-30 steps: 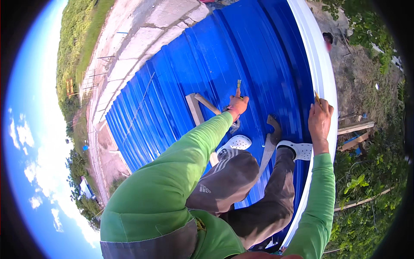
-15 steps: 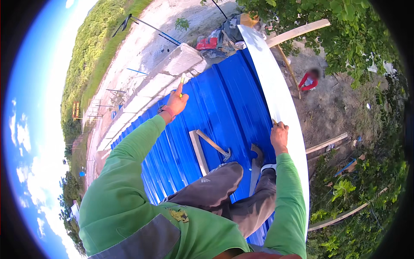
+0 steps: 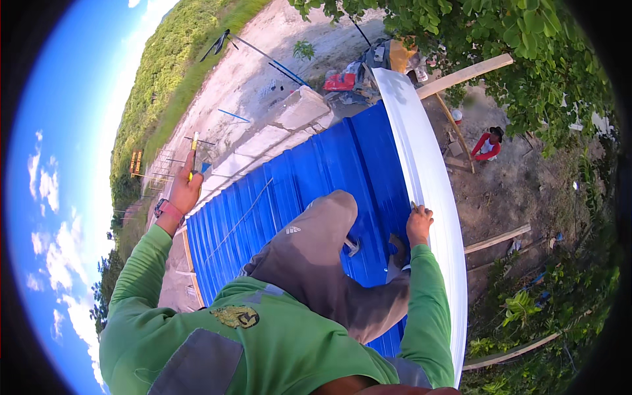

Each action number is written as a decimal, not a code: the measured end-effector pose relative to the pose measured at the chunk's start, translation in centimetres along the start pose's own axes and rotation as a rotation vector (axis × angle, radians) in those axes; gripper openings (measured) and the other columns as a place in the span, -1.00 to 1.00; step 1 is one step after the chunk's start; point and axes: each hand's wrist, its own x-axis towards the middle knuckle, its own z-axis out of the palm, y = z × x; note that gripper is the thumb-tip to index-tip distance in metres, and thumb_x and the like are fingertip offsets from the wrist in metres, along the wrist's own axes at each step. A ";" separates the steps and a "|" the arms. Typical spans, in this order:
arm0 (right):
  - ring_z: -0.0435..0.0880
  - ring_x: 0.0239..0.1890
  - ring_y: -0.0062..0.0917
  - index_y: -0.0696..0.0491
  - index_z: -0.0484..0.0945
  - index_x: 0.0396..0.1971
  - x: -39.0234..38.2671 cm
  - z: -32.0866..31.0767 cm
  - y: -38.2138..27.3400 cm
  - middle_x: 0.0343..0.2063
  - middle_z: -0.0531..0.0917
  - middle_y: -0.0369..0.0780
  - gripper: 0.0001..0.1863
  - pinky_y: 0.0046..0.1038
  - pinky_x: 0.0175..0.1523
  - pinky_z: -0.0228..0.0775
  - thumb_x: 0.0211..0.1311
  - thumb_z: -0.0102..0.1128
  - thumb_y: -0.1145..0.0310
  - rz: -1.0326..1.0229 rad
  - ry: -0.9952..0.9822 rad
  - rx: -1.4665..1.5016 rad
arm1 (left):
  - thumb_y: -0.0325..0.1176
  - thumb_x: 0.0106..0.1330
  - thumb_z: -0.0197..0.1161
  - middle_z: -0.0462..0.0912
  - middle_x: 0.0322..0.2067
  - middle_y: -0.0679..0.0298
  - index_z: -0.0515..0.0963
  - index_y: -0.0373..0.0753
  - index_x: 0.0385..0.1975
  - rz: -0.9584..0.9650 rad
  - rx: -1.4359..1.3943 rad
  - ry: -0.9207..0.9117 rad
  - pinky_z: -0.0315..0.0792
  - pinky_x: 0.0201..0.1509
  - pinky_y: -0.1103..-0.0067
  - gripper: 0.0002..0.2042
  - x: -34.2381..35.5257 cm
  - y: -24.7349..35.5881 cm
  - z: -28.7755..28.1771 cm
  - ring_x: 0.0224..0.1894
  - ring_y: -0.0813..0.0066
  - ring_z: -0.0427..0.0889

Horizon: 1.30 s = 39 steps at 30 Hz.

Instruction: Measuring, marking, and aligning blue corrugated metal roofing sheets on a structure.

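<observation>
My left hand (image 3: 187,187) is raised past the left edge of the blue metal roofing sheets (image 3: 316,161), fingers closed around a slim yellow stick-like tool (image 3: 195,142). Its exact kind is not clear. At the inner edge of a long white metal strip (image 3: 431,174), my right hand (image 3: 419,225) has its fingers pinched together; what they hold is too small to name. Near my bent knee lies a hammer (image 3: 353,247), only its head showing. Beside it a handsaw (image 3: 396,253) is mostly covered by my leg.
A block wall (image 3: 299,108) borders the roof on the far left. Beyond the white strip the ground lies lower, with a person (image 3: 487,145) in red and white sleeves. A wooden beam (image 3: 467,76) juts out at the far end. Leafy branches (image 3: 526,39) overhang the right.
My left hand has swung left and outward with the yellow tool. My right hand is slightly nearer me along the strip. My knee has shifted, covering most of the hammer.
</observation>
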 end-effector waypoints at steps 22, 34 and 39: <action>0.24 0.15 -0.14 0.11 0.46 -0.05 -5.0 -1.1 -1.0 -0.14 0.43 -0.16 -0.62 -0.28 0.22 0.17 0.07 -0.04 0.54 0.225 -0.005 -0.086 | -0.10 0.08 0.03 0.47 -0.32 -0.22 0.15 -0.15 0.23 0.831 -0.488 -0.283 0.36 -0.07 0.32 -0.35 38.5 26.4 36.9 -0.17 -0.13 0.44; 0.24 0.17 -0.12 0.16 0.51 -0.15 -7.1 -0.2 -6.2 -0.27 0.39 -0.16 -0.63 -0.02 0.25 0.11 -0.06 0.02 0.57 0.355 0.071 -0.115 | 0.03 0.07 -0.02 0.49 -0.12 -0.17 0.18 -0.16 0.21 0.800 -0.441 -0.288 0.30 0.09 0.32 -0.32 43.8 49.2 54.9 -0.04 -0.09 0.45; 0.28 0.15 -0.14 0.17 0.53 -0.18 -6.1 -5.0 -7.0 -0.27 0.40 -0.16 -0.63 -0.05 0.24 0.13 -0.11 0.05 0.60 0.443 0.052 -0.043 | -0.03 0.03 0.07 0.50 -0.20 -0.13 0.24 -0.03 0.16 0.914 -0.536 -0.251 0.38 0.00 0.31 -0.39 46.7 51.5 60.0 -0.16 -0.08 0.49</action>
